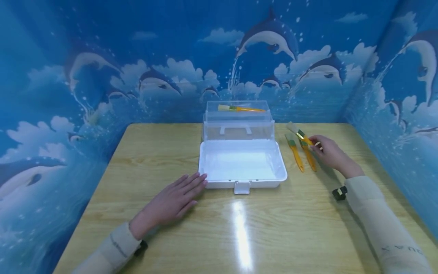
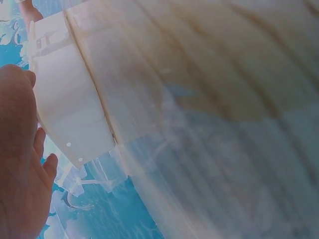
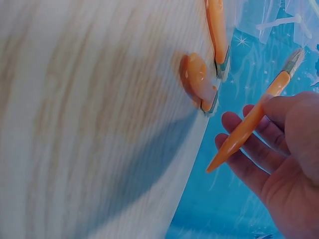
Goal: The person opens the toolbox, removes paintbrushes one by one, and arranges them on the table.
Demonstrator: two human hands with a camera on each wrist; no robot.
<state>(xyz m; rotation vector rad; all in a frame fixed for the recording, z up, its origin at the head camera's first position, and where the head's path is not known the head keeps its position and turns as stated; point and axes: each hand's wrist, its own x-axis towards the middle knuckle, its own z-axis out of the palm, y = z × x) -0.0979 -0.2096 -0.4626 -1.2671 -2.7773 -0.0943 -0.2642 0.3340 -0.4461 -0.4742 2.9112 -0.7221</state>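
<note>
My right hand [image 1: 326, 151] pinches the orange handle of a paintbrush [image 3: 242, 130], which it holds above the table with the bristles toward the back. Below and beside it lie two more orange-handled paintbrushes, the left brush [image 1: 295, 153] and the right brush [image 1: 309, 156]. My left hand [image 1: 174, 199] has its fingers extended, and the fingertips touch the front left corner of a white box [image 1: 243, 184]. The box's clear lid stands raised at the back, and the bottom of the box is bare. Another paintbrush [image 1: 249, 109] lies on the clear upper part behind.
The box stands on a wood-grain table [image 1: 291, 228], its white latch [image 1: 242, 188] facing the front. A blue curtain [image 1: 164, 38] with dolphins and clouds closes off the back and both sides. Each wrist wears a small black device.
</note>
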